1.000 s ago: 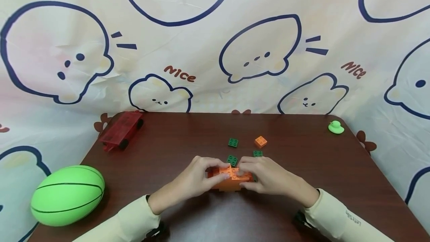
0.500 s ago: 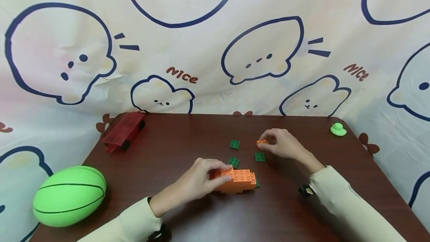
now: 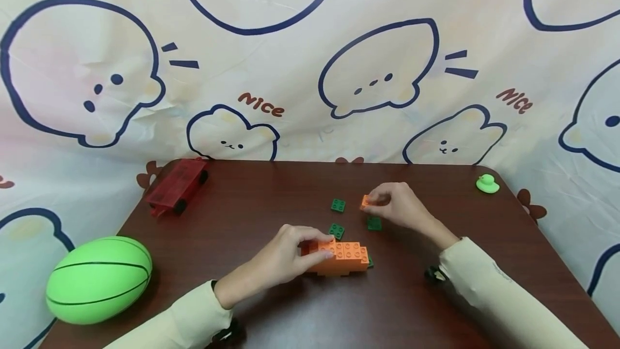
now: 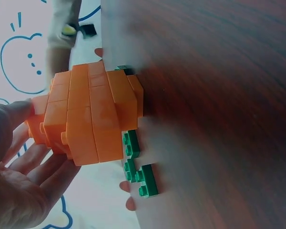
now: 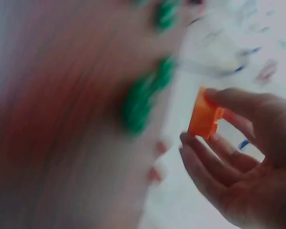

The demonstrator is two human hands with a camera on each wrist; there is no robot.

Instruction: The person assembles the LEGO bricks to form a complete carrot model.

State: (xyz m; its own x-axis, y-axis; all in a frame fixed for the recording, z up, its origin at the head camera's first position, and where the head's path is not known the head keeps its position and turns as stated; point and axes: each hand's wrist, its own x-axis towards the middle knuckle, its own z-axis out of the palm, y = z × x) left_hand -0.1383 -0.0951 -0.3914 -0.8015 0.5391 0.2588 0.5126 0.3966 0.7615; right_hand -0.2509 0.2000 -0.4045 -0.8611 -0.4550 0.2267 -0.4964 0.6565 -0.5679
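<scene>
An orange structure of stacked building blocks (image 3: 341, 257) stands near the middle of the table, its studs facing up. My left hand (image 3: 286, 255) grips its left end between thumb and fingers; the left wrist view shows the structure's stepped side (image 4: 93, 114). Farther back and to the right, my right hand (image 3: 402, 206) pinches a small orange building block (image 3: 365, 202) by the fingertips. In the right wrist view this orange block (image 5: 203, 117) sits between thumb and fingers, lifted off the table. A green block (image 3: 374, 223) lies just in front of the right hand.
Two more green blocks (image 3: 338, 205) lie behind the orange structure, and another green piece (image 3: 371, 262) shows at its right end. A green ball (image 3: 99, 280) rests at the left, a red toy car (image 3: 178, 187) at the back left, and a green rubber duck (image 3: 487, 183) at the back right.
My right hand has left the orange structure, reached back to the loose orange block and picked it up, shifting it slightly left. My left hand stays on the structure.
</scene>
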